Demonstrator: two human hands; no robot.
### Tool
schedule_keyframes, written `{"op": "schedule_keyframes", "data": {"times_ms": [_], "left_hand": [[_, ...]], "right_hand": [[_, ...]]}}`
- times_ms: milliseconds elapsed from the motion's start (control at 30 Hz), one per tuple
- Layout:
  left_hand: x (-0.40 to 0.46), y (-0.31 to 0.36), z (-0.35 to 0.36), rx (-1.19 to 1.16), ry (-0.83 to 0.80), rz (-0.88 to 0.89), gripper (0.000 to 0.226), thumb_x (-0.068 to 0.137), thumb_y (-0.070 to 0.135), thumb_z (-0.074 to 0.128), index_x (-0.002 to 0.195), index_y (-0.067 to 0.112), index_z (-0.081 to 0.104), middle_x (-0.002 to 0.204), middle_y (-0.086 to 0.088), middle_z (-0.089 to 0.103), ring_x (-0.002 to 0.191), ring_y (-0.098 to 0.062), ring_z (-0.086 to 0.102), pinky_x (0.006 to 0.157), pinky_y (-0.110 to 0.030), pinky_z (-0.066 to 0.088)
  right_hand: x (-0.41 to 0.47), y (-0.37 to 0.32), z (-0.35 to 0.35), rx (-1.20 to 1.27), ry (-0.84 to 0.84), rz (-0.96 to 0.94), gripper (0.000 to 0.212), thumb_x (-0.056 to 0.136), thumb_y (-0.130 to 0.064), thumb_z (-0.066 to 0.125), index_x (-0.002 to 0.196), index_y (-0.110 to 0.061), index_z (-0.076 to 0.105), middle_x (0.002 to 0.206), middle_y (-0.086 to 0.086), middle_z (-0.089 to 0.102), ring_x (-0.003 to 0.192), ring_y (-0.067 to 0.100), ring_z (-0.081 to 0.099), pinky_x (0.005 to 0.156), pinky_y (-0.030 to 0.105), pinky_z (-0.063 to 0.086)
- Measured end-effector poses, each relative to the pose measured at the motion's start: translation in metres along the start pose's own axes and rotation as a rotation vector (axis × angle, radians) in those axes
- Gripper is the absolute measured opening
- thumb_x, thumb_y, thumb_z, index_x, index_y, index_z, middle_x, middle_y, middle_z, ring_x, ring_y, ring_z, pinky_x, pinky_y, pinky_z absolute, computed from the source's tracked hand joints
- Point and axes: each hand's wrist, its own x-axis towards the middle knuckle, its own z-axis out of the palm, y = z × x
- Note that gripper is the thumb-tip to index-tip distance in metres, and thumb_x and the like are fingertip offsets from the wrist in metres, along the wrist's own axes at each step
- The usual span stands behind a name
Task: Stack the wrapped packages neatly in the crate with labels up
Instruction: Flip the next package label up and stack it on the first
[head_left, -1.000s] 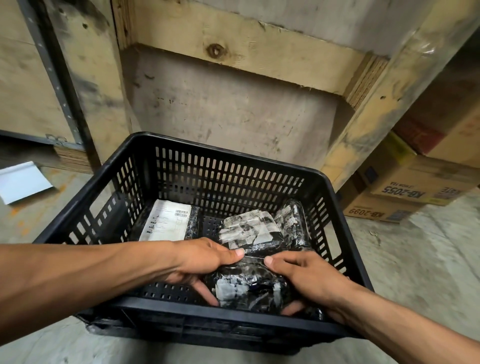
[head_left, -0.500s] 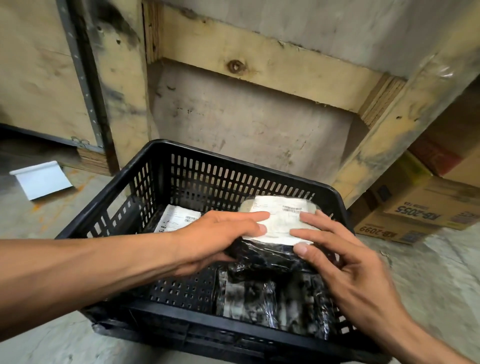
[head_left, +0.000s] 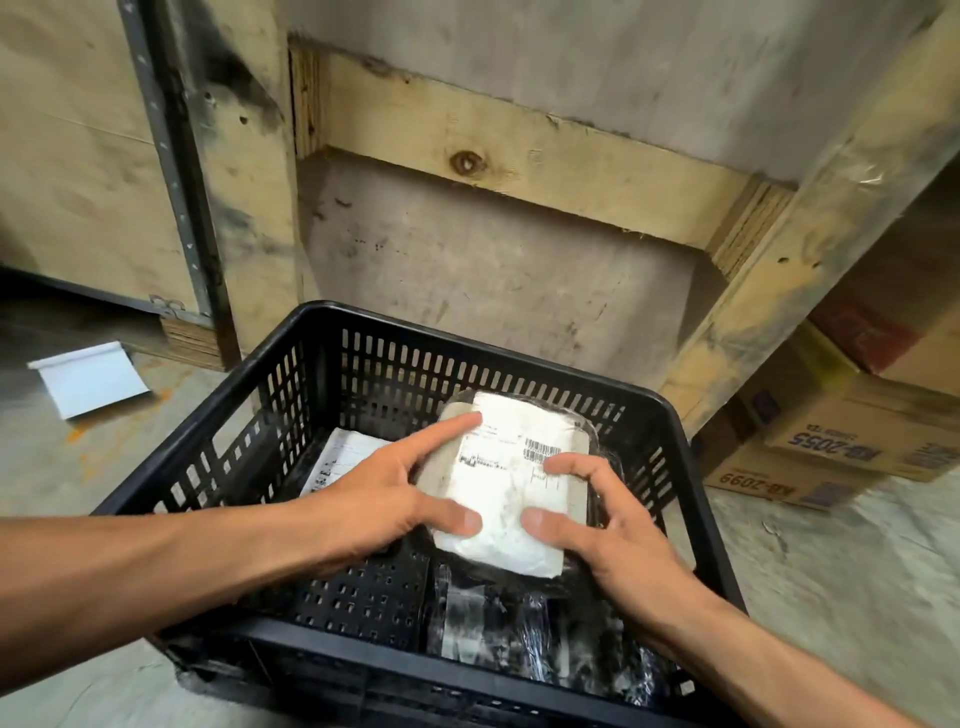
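Note:
A black slotted plastic crate stands on the floor in front of me. Both hands hold one wrapped package over its right half, white label facing up. My left hand grips the package's left edge, index finger stretched along the label. My right hand pinches its right and near edge. Under it, at the near right, lies another black-wrapped package with no label showing. A third package lies label up at the back left, partly hidden by my left hand.
A wooden pallet box rises right behind the crate. Stacked cardboard cartons sit on the floor at the right. A white sheet lies on the concrete floor at the left.
The package I hold has been turned over from wrap side up to label up and lifted above the other package. The view has shifted left and nearer.

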Motion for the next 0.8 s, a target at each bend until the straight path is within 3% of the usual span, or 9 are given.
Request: {"op": "schedule_keyframes", "data": {"times_ms": [100, 167, 267, 333, 400, 700, 800], "left_hand": [[-0.002, -0.002, -0.009, 0.177, -0.085, -0.014, 0.116, 0.069, 0.001, 0.09, 0.146, 0.063, 0.029, 0.129, 0.021, 0.062, 0.106, 0.004, 0.067, 0.081, -0.013, 0.055], [-0.005, -0.006, -0.016, 0.231, -0.102, -0.031, 0.123, 0.068, 0.006, 0.093, 0.148, 0.063, 0.019, 0.13, 0.025, 0.059, 0.107, 0.007, 0.065, 0.081, -0.01, 0.053], [-0.009, -0.014, -0.027, 0.245, -0.075, -0.085, 0.128, 0.068, 0.008, 0.094, 0.152, 0.06, 0.012, 0.137, 0.022, 0.055, 0.113, 0.002, 0.065, 0.089, -0.017, 0.055], [-0.008, -0.016, -0.038, 0.277, -0.038, -0.13, 0.129, 0.068, 0.006, 0.093, 0.154, 0.055, 0.011, 0.138, 0.019, 0.054, 0.114, -0.001, 0.065, 0.093, -0.022, 0.055], [-0.003, -0.015, -0.051, 0.323, -0.026, -0.169, 0.13, 0.068, 0.002, 0.092, 0.157, 0.048, 0.01, 0.137, 0.014, 0.056, 0.114, -0.006, 0.065, 0.094, -0.025, 0.056], [0.049, -0.033, -0.09, 0.433, 0.136, -0.37, 0.12, 0.071, -0.013, 0.082, 0.159, 0.038, 0.017, 0.135, -0.003, 0.056, 0.119, -0.024, 0.059, 0.1, -0.036, 0.054], [0.062, -0.046, -0.096, 0.532, 0.163, -0.449, 0.117, 0.074, -0.011, 0.081, 0.16, 0.035, 0.017, 0.133, -0.01, 0.059, 0.118, -0.027, 0.06, 0.1, -0.036, 0.053]], "right_hand": [[0.007, 0.007, 0.005, -0.137, -0.05, -0.068, 0.068, 0.077, -0.03, 0.088, 0.133, -0.049, 0.053, 0.123, -0.028, 0.067, 0.114, 0.012, 0.071, 0.096, 0.046, 0.059], [0.013, 0.01, 0.008, -0.148, -0.106, -0.078, 0.084, 0.08, -0.023, 0.088, 0.141, -0.059, 0.041, 0.124, -0.03, 0.066, 0.117, 0.008, 0.069, 0.093, 0.043, 0.061], [0.029, 0.012, 0.017, -0.215, -0.15, -0.067, 0.103, 0.082, -0.019, 0.087, 0.139, -0.075, 0.022, 0.133, -0.029, 0.063, 0.12, 0.008, 0.068, 0.095, 0.038, 0.06], [0.042, 0.011, 0.029, -0.312, -0.104, -0.064, 0.105, 0.079, -0.028, 0.088, 0.144, -0.071, 0.016, 0.149, -0.016, 0.053, 0.132, 0.018, 0.059, 0.108, 0.05, 0.051], [0.058, 0.012, 0.041, -0.396, -0.076, -0.058, 0.106, 0.077, -0.038, 0.087, 0.147, -0.067, 0.013, 0.151, -0.008, 0.049, 0.137, 0.021, 0.05, 0.114, 0.052, 0.045], [0.135, 0.048, 0.07, -0.344, -0.062, 0.053, 0.108, 0.085, -0.023, 0.086, 0.163, -0.044, 0.013, 0.136, -0.016, 0.058, 0.128, 0.015, 0.056, 0.111, 0.04, 0.048], [0.151, 0.07, 0.086, -0.295, -0.063, 0.084, 0.104, 0.088, -0.021, 0.083, 0.164, -0.043, 0.015, 0.127, -0.022, 0.06, 0.122, 0.01, 0.06, 0.101, 0.028, 0.052]]}}
